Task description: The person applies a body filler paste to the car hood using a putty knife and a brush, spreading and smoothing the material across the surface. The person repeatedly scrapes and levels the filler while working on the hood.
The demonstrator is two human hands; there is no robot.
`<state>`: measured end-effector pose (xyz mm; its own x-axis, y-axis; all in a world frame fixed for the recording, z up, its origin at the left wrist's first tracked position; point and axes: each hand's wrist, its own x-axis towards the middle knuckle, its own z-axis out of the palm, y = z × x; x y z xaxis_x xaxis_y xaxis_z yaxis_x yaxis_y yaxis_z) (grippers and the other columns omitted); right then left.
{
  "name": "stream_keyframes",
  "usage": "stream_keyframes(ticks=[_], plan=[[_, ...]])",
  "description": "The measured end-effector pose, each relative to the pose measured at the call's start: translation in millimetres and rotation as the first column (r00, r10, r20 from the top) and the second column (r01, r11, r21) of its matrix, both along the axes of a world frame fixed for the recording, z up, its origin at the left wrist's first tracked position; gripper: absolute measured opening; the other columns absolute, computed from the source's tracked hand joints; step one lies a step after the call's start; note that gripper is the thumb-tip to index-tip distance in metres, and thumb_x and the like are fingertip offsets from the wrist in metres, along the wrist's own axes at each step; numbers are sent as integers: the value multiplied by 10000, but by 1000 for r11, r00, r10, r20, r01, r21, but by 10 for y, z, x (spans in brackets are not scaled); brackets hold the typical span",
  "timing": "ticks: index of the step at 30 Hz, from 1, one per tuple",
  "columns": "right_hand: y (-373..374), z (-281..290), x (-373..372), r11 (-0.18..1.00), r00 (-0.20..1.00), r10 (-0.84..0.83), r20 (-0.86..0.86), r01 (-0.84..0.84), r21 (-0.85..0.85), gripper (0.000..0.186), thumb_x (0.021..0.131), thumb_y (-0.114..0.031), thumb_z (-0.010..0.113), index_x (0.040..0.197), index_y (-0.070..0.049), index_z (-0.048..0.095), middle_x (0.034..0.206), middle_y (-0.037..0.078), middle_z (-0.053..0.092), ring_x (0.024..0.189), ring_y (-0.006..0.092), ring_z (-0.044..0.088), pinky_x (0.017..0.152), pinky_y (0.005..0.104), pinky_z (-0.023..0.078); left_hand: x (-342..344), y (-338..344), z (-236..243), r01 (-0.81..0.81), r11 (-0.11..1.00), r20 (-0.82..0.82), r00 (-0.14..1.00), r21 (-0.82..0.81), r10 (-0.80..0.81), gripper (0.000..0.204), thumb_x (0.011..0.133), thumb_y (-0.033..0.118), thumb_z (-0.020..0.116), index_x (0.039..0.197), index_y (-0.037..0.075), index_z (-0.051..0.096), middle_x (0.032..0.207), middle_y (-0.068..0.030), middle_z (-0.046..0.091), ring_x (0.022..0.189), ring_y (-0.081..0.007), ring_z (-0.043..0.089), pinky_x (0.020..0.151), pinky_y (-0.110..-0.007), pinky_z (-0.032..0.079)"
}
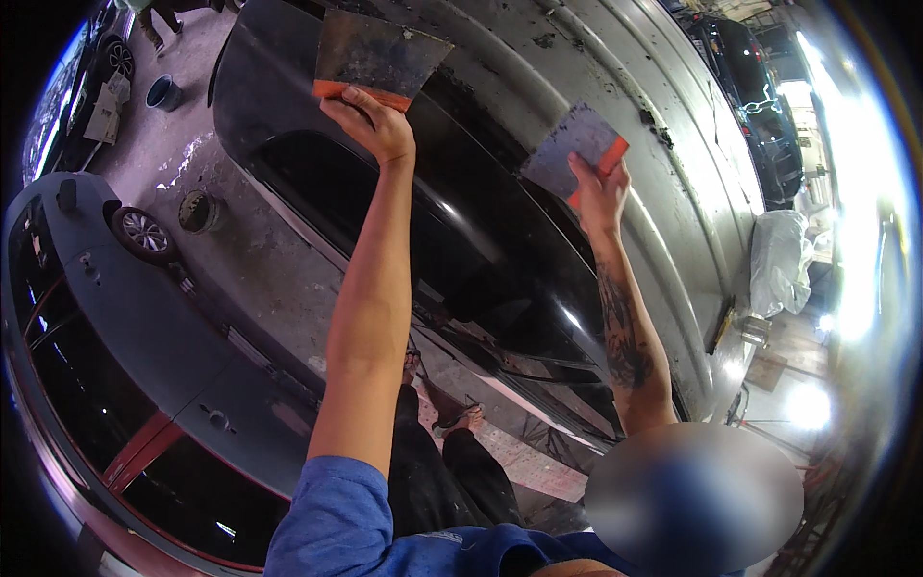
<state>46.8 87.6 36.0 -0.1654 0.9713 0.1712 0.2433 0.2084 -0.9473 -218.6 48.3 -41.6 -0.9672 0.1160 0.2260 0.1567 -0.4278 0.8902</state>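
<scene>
My left hand point(377, 127) is raised over the dark side of a van, its fingers closed on the orange grip of a wide filler spreader point(380, 56). That spreader has a stained, flat metal blade pointing away from me. Over the van's silver ribbed roof point(481, 43), my right hand point(602, 197) grips a second filler spreader point(562, 149) by its orange edge, thumb laid on the blade. Grey filler seems to line that blade's ragged far edge. Dark patches and flakes mark the roof. Whether either blade touches the van I cannot tell.
A matte grey car point(163, 308) stands close on the left. Two buckets, a dark one point(163, 93) and a dirty one point(198, 212), sit on the floor. Clear plastic sheeting point(779, 260) hangs beyond the roof's right side. Another dark vehicle point(755, 106) is parked at the far right.
</scene>
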Motion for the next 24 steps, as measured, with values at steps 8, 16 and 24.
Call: stream_keyframes(ticks=[8,16,24], plan=[[408,-207,-738,982,987,112,120,-128,140,285,796,-20,665,1073,-2,598,911,47,661,811,125,627,746,267,497,48,-62,105,-76,993,-45,996,-95,72,370,1040,371,323,1011,7,383,899,-80,423,807,-158,413,762,-301,375],[375,8,-1403,985,991,19,129,-41,169,203,760,-72,650,930,12,578,687,79,602,490,181,599,395,327,485,46,-67,122,-110,980,-3,994,-165,111,355,1041,352,321,1018,7,400,928,-87,438,850,-170,423,794,-290,367],[300,-60,-1319,993,994,-89,-56,85,-77,175,788,-34,642,943,12,576,703,73,603,539,146,605,353,309,453,35,-68,102,-132,991,105,986,0,131,401,1039,371,328,1127,-17,373,1063,-116,453,976,-173,453,909,-295,369]])
